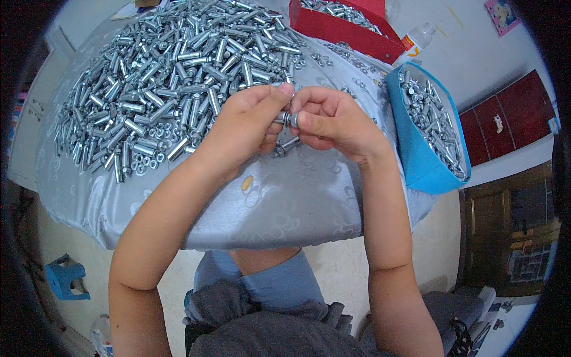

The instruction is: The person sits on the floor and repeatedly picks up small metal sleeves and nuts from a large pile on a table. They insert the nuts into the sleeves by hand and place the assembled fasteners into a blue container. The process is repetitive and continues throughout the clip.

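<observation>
Bolt (289, 118), small and silver, sits pinched between both of the person's hands just above the near middle of a round desk (285, 208) draped in a pale grey patterned cloth. The left hand (244, 128) curls in from the left, its fingers (282, 94) clenched around one end of the bolt. The right hand (333, 122) meets it from the right, thumb and forefinger closed on the other end, where a nut or washer seems to ride on the shank; the detail is too small to be sure. Only a short bright stretch of metal shows in the gap between the 2 hands.

Judging by its look, the bolt is hard steel: stiff, light for 1 piece, smooth and a little slippery, not fragile. It would be best held by the plain sleeve or the head, leaving the threaded end free to turn.

Just below the hands, 1 more loose bolt (286, 146) lies on the cloth. A broad heap of bolts (172, 71) covers the far left of the desk, with loose nuts (146, 162) scattered at its near edge. A red box (339, 27) of similar parts stands at the far right, and a blue bag (425, 128) full of them hangs at the right edge. A small blue stool (66, 278) stands on the floor, near left.
</observation>
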`<state>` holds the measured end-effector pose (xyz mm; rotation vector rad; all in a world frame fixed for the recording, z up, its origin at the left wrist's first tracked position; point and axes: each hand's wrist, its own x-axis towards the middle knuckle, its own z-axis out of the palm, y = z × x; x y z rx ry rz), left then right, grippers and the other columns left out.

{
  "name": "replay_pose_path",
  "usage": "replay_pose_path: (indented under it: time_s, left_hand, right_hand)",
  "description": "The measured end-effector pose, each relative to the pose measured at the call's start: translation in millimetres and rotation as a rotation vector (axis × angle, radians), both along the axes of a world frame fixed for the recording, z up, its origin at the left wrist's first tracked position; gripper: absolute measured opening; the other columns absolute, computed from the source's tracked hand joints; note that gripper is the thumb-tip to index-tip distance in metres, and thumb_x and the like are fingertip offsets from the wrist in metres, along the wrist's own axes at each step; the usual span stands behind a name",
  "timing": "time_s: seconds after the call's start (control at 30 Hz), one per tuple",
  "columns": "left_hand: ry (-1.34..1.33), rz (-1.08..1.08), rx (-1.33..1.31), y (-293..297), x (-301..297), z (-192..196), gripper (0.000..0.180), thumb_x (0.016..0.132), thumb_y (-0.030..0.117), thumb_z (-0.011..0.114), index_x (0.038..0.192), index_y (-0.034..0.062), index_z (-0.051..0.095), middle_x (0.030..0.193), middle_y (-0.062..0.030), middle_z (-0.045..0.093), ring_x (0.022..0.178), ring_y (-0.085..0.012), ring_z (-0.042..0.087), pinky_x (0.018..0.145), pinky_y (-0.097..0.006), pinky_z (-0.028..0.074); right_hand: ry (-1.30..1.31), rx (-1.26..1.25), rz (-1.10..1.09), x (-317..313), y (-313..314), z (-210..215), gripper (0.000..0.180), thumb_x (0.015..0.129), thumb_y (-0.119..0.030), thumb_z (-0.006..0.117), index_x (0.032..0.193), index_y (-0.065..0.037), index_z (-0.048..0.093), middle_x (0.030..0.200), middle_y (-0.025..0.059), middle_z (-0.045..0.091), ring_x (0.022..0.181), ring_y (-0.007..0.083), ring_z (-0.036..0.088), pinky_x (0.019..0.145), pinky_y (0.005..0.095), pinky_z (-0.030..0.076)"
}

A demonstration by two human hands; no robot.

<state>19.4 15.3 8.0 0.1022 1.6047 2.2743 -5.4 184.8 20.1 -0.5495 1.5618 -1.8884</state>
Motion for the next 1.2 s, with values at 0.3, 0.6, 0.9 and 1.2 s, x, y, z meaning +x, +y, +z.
replay_pose_path:
  time_s: [0.3,0.6,0.9,1.2]
  left_hand:
    - [-0.183,0.052,0.24,-3.5,-6.5,1.0,0.02,0.087,0.031,0.047,0.083,0.0111,0.049,0.051,0.0092,0.026,0.039,-0.0023,0.022,0.036,-0.018,0.017]
    - [-0.029,0.24,0.023,-4.9,-6.6,2.7,0.023,0.086,0.03,0.049,0.082,0.0068,0.051,0.054,0.0055,0.036,0.043,-0.0034,0.03,0.039,-0.019,0.024]
    - [0.334,0.345,-0.23,-4.8,-10.5,-6.1,0.03,0.086,0.03,0.049,0.073,0.003,0.055,0.056,0.0028,0.044,0.051,-0.0045,0.039,0.047,-0.02,0.032]
    - [0.34,0.333,-0.241,-5.1,-11.9,-7.4,0.031,0.086,0.03,0.05,0.073,0.0025,0.055,0.056,0.0035,0.043,0.053,-0.0043,0.039,0.049,-0.021,0.034]
  right_hand:
    - [0.517,0.095,-0.394,4.3,-19.8,-4.7,0.019,0.075,-0.013,0.065,0.093,-0.005,0.063,0.077,0.0017,0.059,0.06,0.005,0.049,0.051,0.0177,0.04]
    - [0.772,0.147,-0.444,1.6,-20.0,-16.7,0.02,0.074,-0.011,0.063,0.094,-0.007,0.064,0.077,0.0043,0.062,0.067,0.0076,0.055,0.057,0.0205,0.042]
    - [0.93,0.393,-0.42,4.5,-16.0,-9.1,0.019,0.071,-0.014,0.067,0.086,-0.005,0.061,0.065,0.0021,0.055,0.056,0.0109,0.049,0.051,0.0233,0.039]
    - [1.066,0.363,-0.484,2.6,-18.2,-10.1,0.025,0.068,-0.009,0.067,0.091,-0.009,0.058,0.074,0.0031,0.054,0.062,0.0124,0.05,0.051,0.0224,0.04]
